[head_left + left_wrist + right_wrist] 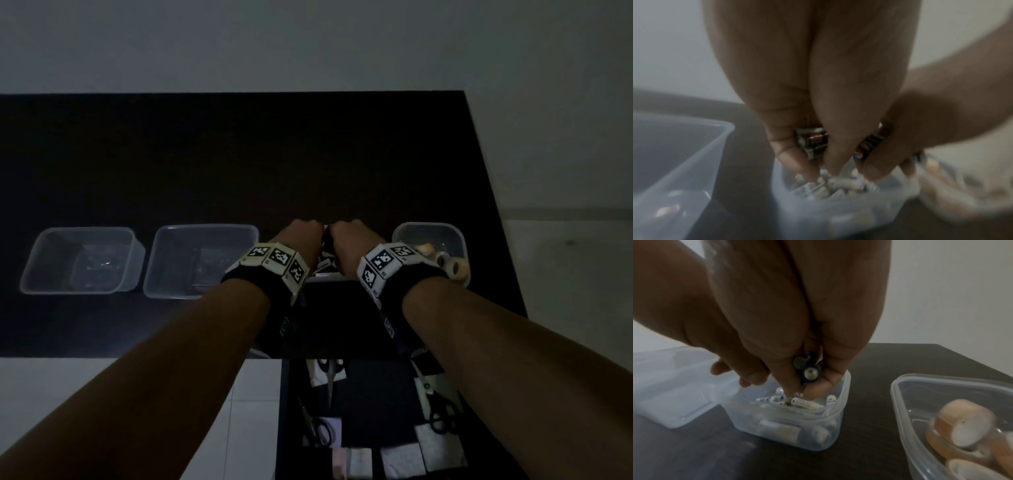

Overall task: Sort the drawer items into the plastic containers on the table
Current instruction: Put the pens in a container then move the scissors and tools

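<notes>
Both hands, left hand (818,91) and right hand (797,313), curl fingers tightly round batteries (813,141) over a small container (797,431).

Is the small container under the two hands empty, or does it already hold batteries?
Not empty. The small container already holds a pile of batteries, seen through its clear wall and above its rim.

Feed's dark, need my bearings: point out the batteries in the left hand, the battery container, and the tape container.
batteries (813,141): left wrist view, on the dark label.
battery container (844,386): right wrist view, on its right rim.
tape container (898,410): right wrist view, on its left wall.
</notes>
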